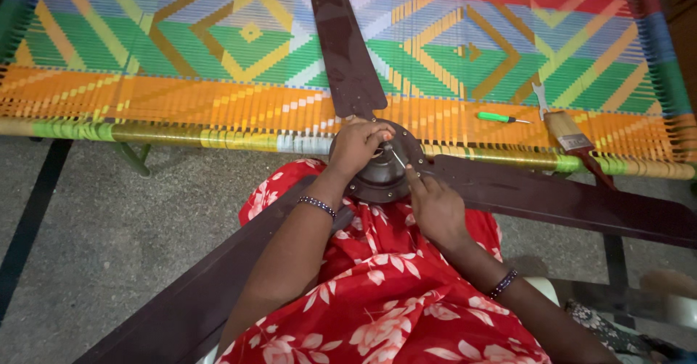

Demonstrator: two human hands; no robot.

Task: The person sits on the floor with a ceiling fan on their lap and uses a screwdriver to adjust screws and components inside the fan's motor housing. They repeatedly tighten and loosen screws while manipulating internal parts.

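bright, even light — edges bowed, corners dim.

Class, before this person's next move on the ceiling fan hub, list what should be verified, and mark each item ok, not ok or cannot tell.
1. Left hand steadies the hub: ok.
2. Right hand rests at the hub rim: ok.
3. Thin tool seated on a screw: cannot tell.
4. Fan supported on the lap and the woven cot: ok.
5. Green screwdriver and brush lying on the cot: ok.
6. Blades secure on the hub: cannot tell.
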